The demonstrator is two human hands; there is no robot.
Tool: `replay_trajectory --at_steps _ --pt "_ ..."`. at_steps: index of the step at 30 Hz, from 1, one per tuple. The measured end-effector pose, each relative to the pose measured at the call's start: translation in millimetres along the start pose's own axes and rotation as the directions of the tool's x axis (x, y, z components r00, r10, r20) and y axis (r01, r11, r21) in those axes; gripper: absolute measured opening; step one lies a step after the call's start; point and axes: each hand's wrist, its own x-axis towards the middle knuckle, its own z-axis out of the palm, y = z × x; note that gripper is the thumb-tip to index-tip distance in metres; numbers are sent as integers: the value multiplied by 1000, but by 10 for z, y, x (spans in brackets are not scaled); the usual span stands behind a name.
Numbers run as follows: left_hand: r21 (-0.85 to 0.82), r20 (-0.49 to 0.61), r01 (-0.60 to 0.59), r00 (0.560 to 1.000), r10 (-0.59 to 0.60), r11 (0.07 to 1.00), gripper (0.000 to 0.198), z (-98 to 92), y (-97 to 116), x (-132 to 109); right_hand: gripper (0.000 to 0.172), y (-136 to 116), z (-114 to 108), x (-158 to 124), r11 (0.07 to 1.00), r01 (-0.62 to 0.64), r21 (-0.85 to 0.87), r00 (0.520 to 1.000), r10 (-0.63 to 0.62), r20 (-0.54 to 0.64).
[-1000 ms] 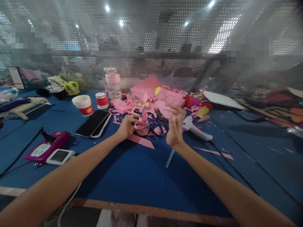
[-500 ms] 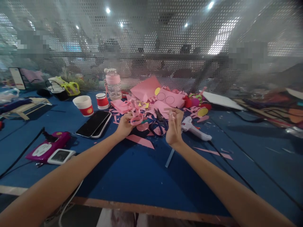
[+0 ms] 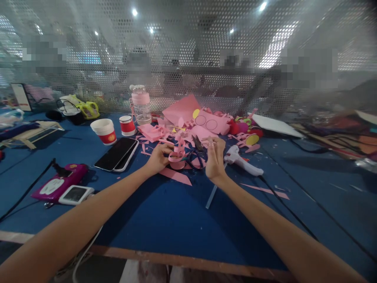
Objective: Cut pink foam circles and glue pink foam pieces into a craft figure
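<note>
My left hand is closed on a curled pink paper loop, gripping its left side with the fingertips. Level with it on the right is my right hand, fingers bent together in a pinch; whatever they hold, if anything, is too small to make out. Between the hands lie scissors with dark blue handles, among pink paper scraps. A white glue gun rests just right of my right hand. Below that hand a clear glue stick extends over the blue table.
Two phones, paper cups, a red cup and a bottle stand left. A purple power strip is nearer. Pink sheets pile up at the back before a perforated metal screen. The glue gun's cord trails right.
My left hand has shifted right with the pink paper loop, which has turned and now stands more upright. My right hand's fingers have dipped slightly and drawn closer together.
</note>
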Motion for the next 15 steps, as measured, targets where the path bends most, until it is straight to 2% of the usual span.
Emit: replay_trajectory --at_steps 4,10,15 --pt "-35 -90 -65 994 62 997 8 -5 48 -7 41 29 7 4 999 -35 23 999 35 -18" --pt "100 24 46 999 -49 994 7 -19 44 15 41 32 17 1 998 -55 41 998 55 5" --pt "61 47 116 992 -119 991 11 -24 -16 14 38 17 20 -4 997 -63 45 998 63 2"
